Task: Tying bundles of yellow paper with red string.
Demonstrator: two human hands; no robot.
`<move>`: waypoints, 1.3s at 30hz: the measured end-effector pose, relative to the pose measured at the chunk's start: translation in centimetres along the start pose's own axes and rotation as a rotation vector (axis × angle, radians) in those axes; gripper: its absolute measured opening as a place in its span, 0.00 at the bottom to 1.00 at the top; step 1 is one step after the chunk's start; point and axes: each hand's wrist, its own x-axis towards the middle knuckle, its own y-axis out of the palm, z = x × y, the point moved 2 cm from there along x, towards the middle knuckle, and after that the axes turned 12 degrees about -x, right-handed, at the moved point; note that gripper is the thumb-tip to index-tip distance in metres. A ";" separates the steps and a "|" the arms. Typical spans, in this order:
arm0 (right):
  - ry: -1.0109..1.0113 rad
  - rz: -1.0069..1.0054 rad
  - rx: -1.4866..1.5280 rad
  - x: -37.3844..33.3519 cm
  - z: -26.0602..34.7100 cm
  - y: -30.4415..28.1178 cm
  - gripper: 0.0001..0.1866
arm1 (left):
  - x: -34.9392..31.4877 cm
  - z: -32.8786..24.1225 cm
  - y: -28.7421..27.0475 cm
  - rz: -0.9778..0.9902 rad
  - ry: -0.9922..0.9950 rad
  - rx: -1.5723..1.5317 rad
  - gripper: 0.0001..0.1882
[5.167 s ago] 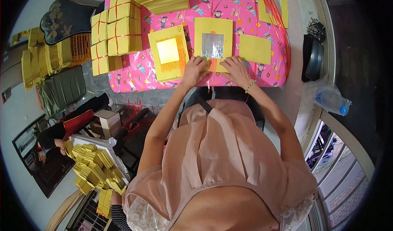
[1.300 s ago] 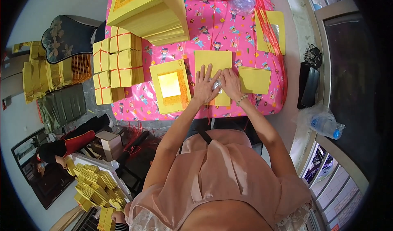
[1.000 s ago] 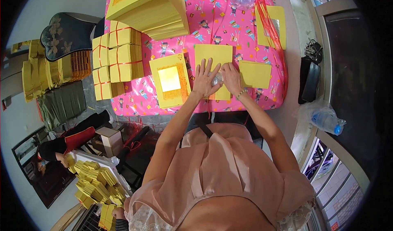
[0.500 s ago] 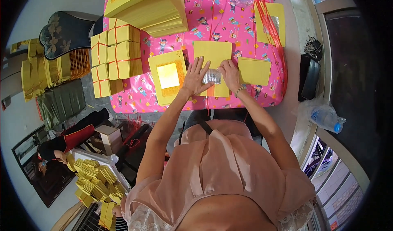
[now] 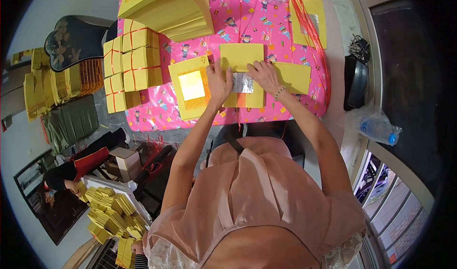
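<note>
A yellow paper sheet (image 5: 242, 55) with a shiny silver patch (image 5: 244, 84) lies before me on the pink table cover. My left hand (image 5: 219, 84) stands on its side at the sheet's left edge, thumb apart from the fingers, open. From the right, my right hand (image 5: 266, 77) rests on the sheet just above the silver patch, its fingers bent and slightly spread. Left of my left hand lies a yellow sheet with an orange border and a bright square (image 5: 192, 86). Plain yellow sheets (image 5: 294, 78) lie beside my right hand.
Red-tied yellow bundles (image 5: 141, 68) and a tall paper stack (image 5: 185, 23) stand at the left. Red strings (image 5: 309, 26) hang over the right side, near another yellow sheet (image 5: 320, 35). At lower left, another person's hand (image 5: 72, 187) is by piled yellow bundles (image 5: 112, 207).
My left hand has moved left off the silver patch and turned onto its side. My right hand has shifted a little up, its fingers now spread on the sheet.
</note>
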 end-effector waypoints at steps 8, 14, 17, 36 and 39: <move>0.051 -0.145 0.043 1.4 0.6 -4.0 0.18 | 2.5 1.9 1.1 -0.222 -0.557 -0.938 0.30; 0.680 -0.275 0.627 -2.9 -1.9 -7.1 0.27 | -0.1 -4.9 1.3 0.005 -0.463 -1.103 0.26; 0.893 -0.140 1.050 -7.9 -4.3 -5.1 0.26 | -1.8 -4.8 5.1 0.172 -0.318 -1.046 0.24; 0.885 -0.050 0.265 -16.3 -9.0 -1.0 0.20 | -4.8 -4.9 15.7 0.281 -0.129 -0.161 0.30; 0.864 -0.060 0.233 -16.2 -8.8 -1.0 0.20 | -5.7 -6.2 14.7 0.237 -0.016 -0.130 0.35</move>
